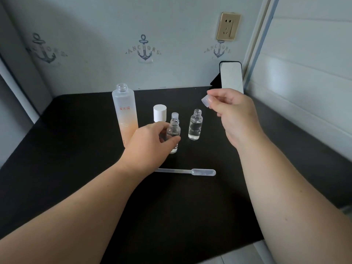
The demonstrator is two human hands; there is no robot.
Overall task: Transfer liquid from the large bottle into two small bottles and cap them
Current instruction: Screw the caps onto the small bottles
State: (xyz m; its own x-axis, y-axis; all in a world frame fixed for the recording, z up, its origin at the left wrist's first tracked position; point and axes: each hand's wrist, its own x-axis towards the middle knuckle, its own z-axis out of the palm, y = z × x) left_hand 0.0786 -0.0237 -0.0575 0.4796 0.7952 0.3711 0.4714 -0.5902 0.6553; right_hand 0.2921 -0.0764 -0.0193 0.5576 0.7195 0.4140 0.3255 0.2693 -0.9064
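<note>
The tall frosted large bottle (124,113) stands uncapped at the back left of the black mat, with peach liquid low in it. Its white cap (159,112) stands just to its right. My left hand (150,142) grips the nearer small clear bottle (173,132), which is uncapped and holds clear liquid. A small translucent cap (174,115) sits right behind that bottle. The second small bottle (195,127) stands uncapped to the right, untouched. My right hand (231,113) is raised above the mat and pinches another translucent cap (206,101) between thumb and fingers.
A plastic pipette (187,171) lies flat on the black mat (76,168) in front of the bottles. A phone (231,77) leans against the wall at the back right. Walls close in behind and on both sides.
</note>
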